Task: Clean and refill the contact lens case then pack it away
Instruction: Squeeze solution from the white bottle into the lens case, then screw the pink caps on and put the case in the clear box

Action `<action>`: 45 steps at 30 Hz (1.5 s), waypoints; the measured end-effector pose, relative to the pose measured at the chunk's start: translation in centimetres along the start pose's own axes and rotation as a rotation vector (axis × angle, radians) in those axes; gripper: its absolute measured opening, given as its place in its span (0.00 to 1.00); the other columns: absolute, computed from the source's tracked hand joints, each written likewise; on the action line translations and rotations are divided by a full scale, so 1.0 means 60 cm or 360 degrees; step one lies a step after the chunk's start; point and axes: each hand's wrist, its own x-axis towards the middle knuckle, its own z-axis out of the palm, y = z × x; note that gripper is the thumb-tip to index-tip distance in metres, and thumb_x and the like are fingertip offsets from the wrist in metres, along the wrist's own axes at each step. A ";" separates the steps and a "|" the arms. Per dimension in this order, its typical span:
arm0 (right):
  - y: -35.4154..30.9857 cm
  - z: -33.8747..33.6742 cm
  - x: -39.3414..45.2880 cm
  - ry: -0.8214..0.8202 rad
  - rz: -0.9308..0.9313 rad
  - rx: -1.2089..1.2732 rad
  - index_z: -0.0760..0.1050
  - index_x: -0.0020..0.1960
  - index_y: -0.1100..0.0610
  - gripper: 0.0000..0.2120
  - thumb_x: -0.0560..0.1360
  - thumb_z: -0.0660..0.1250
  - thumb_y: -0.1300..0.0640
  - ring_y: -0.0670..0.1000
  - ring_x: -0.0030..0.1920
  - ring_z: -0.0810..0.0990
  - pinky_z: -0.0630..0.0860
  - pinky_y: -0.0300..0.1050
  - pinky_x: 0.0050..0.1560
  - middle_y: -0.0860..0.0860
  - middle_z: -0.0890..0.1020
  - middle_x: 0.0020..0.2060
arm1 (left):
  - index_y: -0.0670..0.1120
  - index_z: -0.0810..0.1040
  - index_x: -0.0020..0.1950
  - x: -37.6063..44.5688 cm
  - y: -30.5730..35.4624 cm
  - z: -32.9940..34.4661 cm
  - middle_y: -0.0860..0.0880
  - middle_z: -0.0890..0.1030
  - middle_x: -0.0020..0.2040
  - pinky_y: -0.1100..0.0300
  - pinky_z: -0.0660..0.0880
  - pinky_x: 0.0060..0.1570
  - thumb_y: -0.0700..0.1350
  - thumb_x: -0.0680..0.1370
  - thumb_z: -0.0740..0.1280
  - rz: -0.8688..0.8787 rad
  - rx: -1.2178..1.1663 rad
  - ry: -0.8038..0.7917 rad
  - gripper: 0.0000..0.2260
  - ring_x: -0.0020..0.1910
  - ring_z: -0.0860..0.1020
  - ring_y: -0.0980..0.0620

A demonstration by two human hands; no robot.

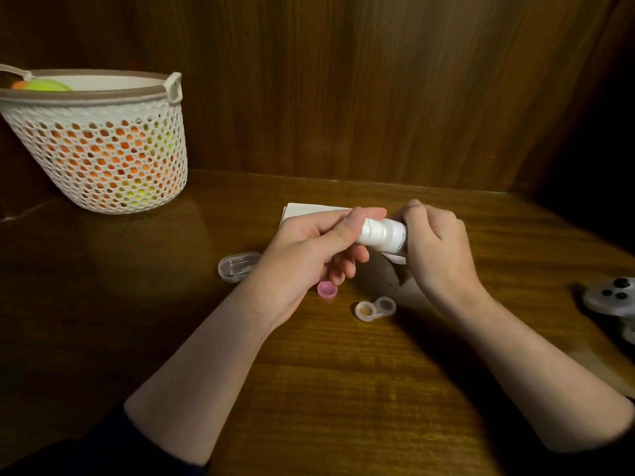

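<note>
Lens case (pixel 375 308), translucent plastic with two round wells joined like a figure eight, lies uncapped on the wooden desk (pixel 343 389) between the two forearms; the left well looks amber, the right one clear. Just to its left, a small round pink cap (pixel 326 289) sits with its hollow side up. Above them, both hands are busy on a smooth white plastic bottle (pixel 383 235) held sideways: left hand (pixel 309 249) pinches the cap end between thumb and fingers, right hand (pixel 436 242) wraps curled fingers round the body, covering the base. Printing on the label is too small to read. Behind the bottle lies a flat white sheet (pixel 309 209), mostly hidden by the hands. Beside the left wrist rests a clear oval plastic container (pixel 237 266), partly covered. Far back left stands a white perforated basket (pixel 103 146) with a brown rim, orange and yellow-green shapes showing through its holes. At the right edge, a grey controller (pixel 615 297) with dark buttons.
</note>
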 end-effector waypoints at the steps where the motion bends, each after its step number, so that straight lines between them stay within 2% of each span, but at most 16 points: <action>1: 0.001 0.000 0.000 -0.0002 -0.0008 0.0008 0.81 0.40 0.60 0.27 0.86 0.53 0.47 0.55 0.37 0.80 0.78 0.59 0.39 0.58 0.84 0.34 | 0.58 0.87 0.64 0.000 -0.001 0.000 0.52 0.82 0.41 0.53 0.71 0.40 0.64 0.74 0.71 0.0000 0.0002 0.0004 0.21 0.39 0.77 0.54; 11: -0.001 -0.001 -0.002 -0.0081 -0.0114 -0.0030 0.83 0.41 0.58 0.28 0.87 0.52 0.45 0.54 0.37 0.80 0.79 0.59 0.40 0.54 0.84 0.34 | 0.57 0.87 0.65 0.001 -0.006 0.001 0.53 0.82 0.40 0.55 0.72 0.38 0.63 0.76 0.71 0.0009 0.0015 0.0053 0.20 0.38 0.76 0.55; 13: -0.006 -0.008 0.001 -0.0264 -0.0115 0.0035 0.82 0.42 0.58 0.30 0.88 0.52 0.43 0.55 0.34 0.77 0.75 0.58 0.38 0.53 0.82 0.32 | 0.55 0.87 0.64 0.003 -0.005 0.001 0.52 0.82 0.40 0.57 0.73 0.39 0.62 0.76 0.71 0.0032 -0.0026 0.0095 0.21 0.38 0.77 0.55; 15: -0.013 -0.023 0.006 -0.0615 -0.0102 0.0234 0.81 0.44 0.54 0.28 0.88 0.53 0.38 0.51 0.32 0.74 0.72 0.52 0.35 0.49 0.77 0.32 | 0.54 0.87 0.63 0.005 -0.003 0.000 0.52 0.81 0.39 0.59 0.74 0.39 0.62 0.76 0.71 0.0071 -0.0107 0.0170 0.21 0.38 0.77 0.56; 18: -0.015 -0.049 0.014 -0.1087 -0.0172 0.0432 0.80 0.50 0.45 0.14 0.86 0.60 0.40 0.45 0.32 0.76 0.73 0.38 0.30 0.44 0.78 0.36 | 0.51 0.88 0.62 0.006 -0.002 0.004 0.52 0.80 0.39 0.61 0.76 0.37 0.62 0.76 0.70 0.0103 -0.0185 0.0308 0.21 0.37 0.77 0.57; 19: -0.014 -0.056 0.017 -0.1146 -0.0213 0.0390 0.80 0.54 0.45 0.10 0.85 0.63 0.41 0.46 0.33 0.79 0.75 0.38 0.31 0.44 0.80 0.37 | 0.52 0.88 0.61 0.005 -0.002 0.008 0.53 0.80 0.38 0.62 0.76 0.36 0.62 0.76 0.70 0.0100 -0.0188 0.0334 0.21 0.36 0.77 0.57; 21: -0.011 -0.066 0.024 -0.1164 -0.0266 0.0258 0.79 0.60 0.47 0.11 0.82 0.67 0.42 0.52 0.38 0.83 0.81 0.48 0.37 0.47 0.84 0.41 | 0.52 0.86 0.62 0.004 -0.004 0.018 0.53 0.81 0.38 0.62 0.76 0.35 0.64 0.74 0.69 0.0090 -0.0126 0.0365 0.23 0.35 0.77 0.57; 23: -0.004 -0.075 0.031 -0.1090 -0.0258 0.0207 0.80 0.63 0.47 0.14 0.80 0.71 0.43 0.57 0.48 0.84 0.82 0.57 0.48 0.50 0.86 0.49 | 0.52 0.83 0.65 0.004 -0.004 0.024 0.54 0.81 0.38 0.60 0.76 0.35 0.64 0.74 0.69 0.0096 -0.0019 0.0401 0.25 0.34 0.77 0.57; 25: 0.006 -0.084 0.039 -0.0892 -0.0189 0.0235 0.82 0.62 0.45 0.15 0.77 0.74 0.42 0.52 0.53 0.84 0.82 0.50 0.51 0.48 0.86 0.53 | 0.52 0.78 0.65 0.005 -0.005 0.024 0.55 0.77 0.35 0.59 0.74 0.34 0.62 0.78 0.69 0.0097 0.0092 0.0450 0.21 0.31 0.73 0.57; 27: 0.019 -0.088 0.050 -0.0562 -0.0038 0.0232 0.81 0.61 0.43 0.16 0.76 0.75 0.40 0.43 0.54 0.83 0.79 0.42 0.51 0.44 0.85 0.54 | 0.51 0.75 0.56 0.006 -0.007 0.020 0.56 0.74 0.32 0.63 0.71 0.29 0.52 0.82 0.71 0.0121 0.0213 0.0520 0.08 0.27 0.70 0.58; 28: 0.027 -0.089 0.055 -0.0372 0.0050 0.0199 0.79 0.61 0.43 0.17 0.76 0.76 0.40 0.42 0.54 0.83 0.79 0.41 0.51 0.43 0.85 0.54 | 0.50 0.73 0.49 0.007 -0.010 0.018 0.56 0.72 0.31 0.66 0.71 0.27 0.47 0.83 0.71 0.0141 0.0316 0.0562 0.08 0.25 0.70 0.58; 32: 0.064 -0.080 0.065 0.0167 0.0304 0.0008 0.73 0.66 0.48 0.20 0.78 0.76 0.46 0.49 0.59 0.83 0.79 0.44 0.52 0.47 0.83 0.59 | 0.48 0.65 0.35 0.007 -0.025 0.024 0.55 0.68 0.27 0.65 0.74 0.30 0.40 0.84 0.67 0.0196 0.0787 0.0560 0.20 0.27 0.71 0.57; 34: 0.079 -0.072 0.069 0.0248 0.0402 -0.0128 0.71 0.71 0.52 0.23 0.80 0.75 0.51 0.50 0.62 0.80 0.76 0.45 0.54 0.51 0.82 0.65 | 0.49 0.63 0.33 0.005 -0.030 0.035 0.55 0.68 0.27 0.64 0.73 0.33 0.39 0.83 0.68 0.0224 0.0963 0.0494 0.22 0.28 0.70 0.56; 36: 0.089 -0.065 0.075 0.0283 0.0521 -0.0245 0.68 0.75 0.54 0.25 0.82 0.73 0.55 0.53 0.66 0.79 0.73 0.46 0.54 0.54 0.80 0.69 | 0.50 0.62 0.32 0.004 -0.032 0.042 0.57 0.69 0.26 0.68 0.72 0.32 0.39 0.83 0.71 0.0248 0.1092 0.0469 0.24 0.27 0.69 0.59; 39: 0.101 -0.061 0.079 0.0258 0.0634 -0.0389 0.67 0.73 0.57 0.23 0.82 0.72 0.59 0.58 0.67 0.79 0.72 0.48 0.53 0.57 0.79 0.68 | 0.49 0.63 0.33 0.003 -0.032 0.046 0.60 0.72 0.26 0.74 0.71 0.33 0.39 0.82 0.72 0.0246 0.1136 0.0445 0.23 0.28 0.71 0.62; 45: 0.102 -0.065 0.075 0.0228 0.0718 -0.0459 0.67 0.69 0.62 0.19 0.82 0.70 0.60 0.63 0.64 0.80 0.72 0.50 0.51 0.61 0.80 0.64 | 0.48 0.65 0.36 0.007 -0.031 0.044 0.63 0.73 0.28 0.78 0.70 0.34 0.36 0.83 0.68 0.0207 0.1139 0.0378 0.20 0.30 0.72 0.64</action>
